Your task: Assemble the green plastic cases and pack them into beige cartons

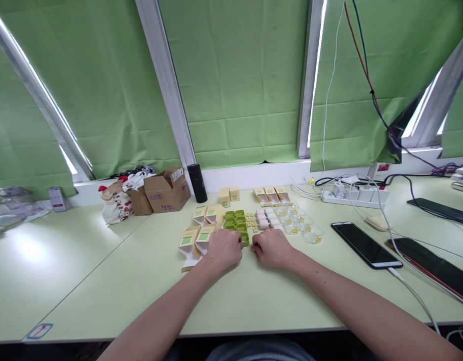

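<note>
Green containers [240, 227], two columns, stand on the tabletop [269, 301] between opened tan boxes [204, 234] and small yellow pieces [254, 229]. Left hand [226, 248]: curled at the frontmost container [245, 239], grip cannot be told. Right hand [273, 247]: curled near pale pink pieces [263, 224], contents hidden.

Table [119, 291], contents, L to R. Back L, by wall: bag [117, 206], cardboard box [168, 191] to its R, then flask [197, 183]. Mid-table, L to R: 4 ctns. [187, 240], sm. trays [240, 220] in 2 cols., tiny squares [253, 224], blocks [263, 224], cups [305, 220] w/ discs [318, 240] inside. Behind trays: rear ctns. [234, 194]. Behind blocks & cups: row of 3 bxs. [270, 195]. L hand [224, 246]: at nearest tray, R of ctns. R hand [271, 247]: front of blocks, just R of L hand. R side: pwr. strip [354, 196] at back, plugs in; phone [367, 244] nearer, R of cups; 2nd device [432, 263] R of phone.
</note>
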`<state>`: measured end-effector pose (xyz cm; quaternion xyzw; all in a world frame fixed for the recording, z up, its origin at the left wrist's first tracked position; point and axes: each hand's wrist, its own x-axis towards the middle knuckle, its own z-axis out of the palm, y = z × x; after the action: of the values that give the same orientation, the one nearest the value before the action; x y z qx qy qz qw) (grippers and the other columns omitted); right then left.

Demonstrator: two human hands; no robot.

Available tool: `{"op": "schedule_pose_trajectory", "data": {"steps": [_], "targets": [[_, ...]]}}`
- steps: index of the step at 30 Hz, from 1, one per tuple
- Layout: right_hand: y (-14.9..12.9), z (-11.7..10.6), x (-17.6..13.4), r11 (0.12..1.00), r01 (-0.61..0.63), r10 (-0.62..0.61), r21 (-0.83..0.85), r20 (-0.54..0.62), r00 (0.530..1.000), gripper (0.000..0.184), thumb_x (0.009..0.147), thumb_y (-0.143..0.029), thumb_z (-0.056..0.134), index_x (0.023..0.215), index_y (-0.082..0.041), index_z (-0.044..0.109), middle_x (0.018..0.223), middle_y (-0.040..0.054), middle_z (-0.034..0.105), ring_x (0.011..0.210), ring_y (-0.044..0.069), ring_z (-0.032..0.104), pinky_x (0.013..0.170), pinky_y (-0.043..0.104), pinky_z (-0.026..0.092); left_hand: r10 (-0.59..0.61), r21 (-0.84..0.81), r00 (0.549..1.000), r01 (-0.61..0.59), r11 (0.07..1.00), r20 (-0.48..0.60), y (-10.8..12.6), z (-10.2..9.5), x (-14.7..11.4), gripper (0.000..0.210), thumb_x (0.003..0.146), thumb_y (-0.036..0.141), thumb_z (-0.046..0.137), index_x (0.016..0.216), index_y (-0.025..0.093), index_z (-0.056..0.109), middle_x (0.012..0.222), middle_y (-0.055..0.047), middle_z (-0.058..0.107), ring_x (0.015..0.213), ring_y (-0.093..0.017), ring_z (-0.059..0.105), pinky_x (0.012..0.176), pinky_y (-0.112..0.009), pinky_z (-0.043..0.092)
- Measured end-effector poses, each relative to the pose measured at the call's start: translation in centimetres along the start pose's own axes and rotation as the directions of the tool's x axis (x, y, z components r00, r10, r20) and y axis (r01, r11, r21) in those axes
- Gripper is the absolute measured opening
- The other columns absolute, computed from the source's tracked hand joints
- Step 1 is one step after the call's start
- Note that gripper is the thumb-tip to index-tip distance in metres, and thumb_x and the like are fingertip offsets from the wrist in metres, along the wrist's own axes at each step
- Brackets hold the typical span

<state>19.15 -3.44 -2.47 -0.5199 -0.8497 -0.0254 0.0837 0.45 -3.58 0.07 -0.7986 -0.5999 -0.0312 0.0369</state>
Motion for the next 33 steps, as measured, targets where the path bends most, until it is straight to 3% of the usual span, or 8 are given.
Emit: {"op": "schedule_pose_trajectory", "data": {"steps": [5, 10, 14, 17, 20, 23, 26, 33], "targets": [[-0.1, -0.1, -0.1, 1.0, -0.003, 0.003, 0.009, -0.006, 1.0, 0.025, 0.098, -0.029, 0.057, 0.091, -0.02, 0.079, 0.091, 0.0114, 0.082, 0.083, 0.025, 0.077, 0.065, 0.031, 0.038, -0.017, -0.061, 0.99, 0.009, 0.998, -0.14, -0.3, 0.2, 0.0, 0.025, 0.099, 0.035, 0.056, 0.095, 0.023, 0.077, 0.091, -0.011, 0.081, 0.086, -0.033, 0.076, 0.07, -0.038, 0.044], [-0.2, -0.2, -0.2, 1.0, -0.01, 0.01, 0.014, -0.007, 1.0, 0.024, 0.099, -0.029, 0.057, 0.091, -0.02, 0.078, 0.092, 0.0109, 0.082, 0.083, 0.025, 0.076, 0.066, 0.031, 0.039, -0.068, -0.178, 0.94, 0.008, 0.984, -0.334, -1.4, -0.2, 0.6, 0.02, 0.101, 0.029, 0.053, 0.102, 0.024, 0.072, 0.09, -0.005, 0.081, 0.082, -0.028, 0.075, 0.069, -0.036, 0.041], [-0.2, -0.2, -0.2, 0.999, -0.013, 0.013, 0.035, -0.01, 1.0, 0.023, 0.098, -0.028, 0.058, 0.09, -0.02, 0.077, 0.092, 0.0097, 0.083, 0.082, 0.024, 0.075, 0.066, 0.03, 0.038, -0.067, -0.263, 0.9, -0.054, 0.963, -0.431, -2.3, -1.2, 1.4, 0.014, 0.099, 0.025, 0.055, 0.104, 0.025, 0.068, 0.084, -0.002, 0.079, 0.078, -0.024, 0.072, 0.084, -0.038, 0.045], [-0.3, -0.3, -0.3, 0.999, -0.013, 0.013, 0.042, -0.006, 1.0, 0.024, 0.099, -0.029, 0.057, 0.09, -0.021, 0.077, 0.092, 0.0096, 0.083, 0.082, 0.024, 0.075, 0.067, 0.03, 0.038, -0.049, -0.239, 0.881, -0.074, 0.968, -0.471, -2.8, -2.4, 2.4, 0.016, 0.098, 0.025, 0.055, 0.107, 0.024, 0.068, 0.085, -0.002, 0.078, 0.084, -0.025, 0.073, 0.097, -0.044, 0.042], [-0.3, -0.3, -0.3, 0.999, -0.013, 0.014, 0.048, -0.016, 1.0, 0.025, 0.1, -0.031, 0.056, 0.09, -0.021, 0.077, 0.091, 0.0092, 0.082, 0.081, 0.024, 0.075, 0.066, 0.031, 0.038, -0.051, -0.157, 0.89, -0.023, 0.987, -0.453, -3.4, -3.3, 4.6, 0.018, 0.099, 0.029, 0.054, 0.108, 0.024, 0.069, 0.092, -0.006, 0.079, 0.095, -0.029, 0.072, 0.102, -0.049, 0.036], [-0.4, -0.3, -0.4, 0.998, -0.01, 0.012, 0.065, -0.03, 0.999, 0.025, 0.1, -0.032, 0.056, 0.091, -0.021, 0.077, 0.091, 0.0083, 0.083, 0.081, 0.023, 0.075, 0.066, 0.031, 0.037, -0.054, -0.05, 0.936, 0.039, 0.998, -0.348, -4.3, -3.6, 8.1, 0.027, 0.099, 0.028, 0.052, 0.12, 0.022, 0.067, 0.103, -0.012, 0.079, 0.113, -0.034, 0.066, 0.101, -0.05, 0.034], [-0.6, -0.4, -0.4, 0.997, -0.007, 0.01, 0.071, -0.032, 0.999, 0.024, 0.1, -0.032, 0.057, 0.091, -0.021, 0.077, 0.092, 0.0078, 0.083, 0.081, 0.023, 0.074, 0.066, 0.031, 0.037, -0.058, 0.014, 0.964, 0.064, 0.998, -0.26, -5.2, -3.3, 11.9, 0.039, 0.095, 0.028, 0.056, 0.133, 0.018, 0.06, 0.115, -0.018, 0.077, 0.126, -0.039, 0.055, 0.101, -0.051, 0.035], [-0.8, -0.7, -0.6, 0.996, 0.026, -0.023, 0.086, -0.038, 0.999, 0.025, 0.101, -0.033, 0.057, 0.092, -0.021, 0.077, 0.092, 0.0075, 0.083, 0.078, 0.022, 0.073, 0.064, 0.031, 0.035, -0.112, 0.046, 0.979, 0.121, 0.992, -0.173, -6.8, -1.7, 18.4, 0.056, 0.087, 0.03, 0.066, 0.139, 0.014, 0.053, 0.144, -0.027, 0.059, 0.143, -0.044, 0.037, 0.115, -0.056, 0.028]]}}
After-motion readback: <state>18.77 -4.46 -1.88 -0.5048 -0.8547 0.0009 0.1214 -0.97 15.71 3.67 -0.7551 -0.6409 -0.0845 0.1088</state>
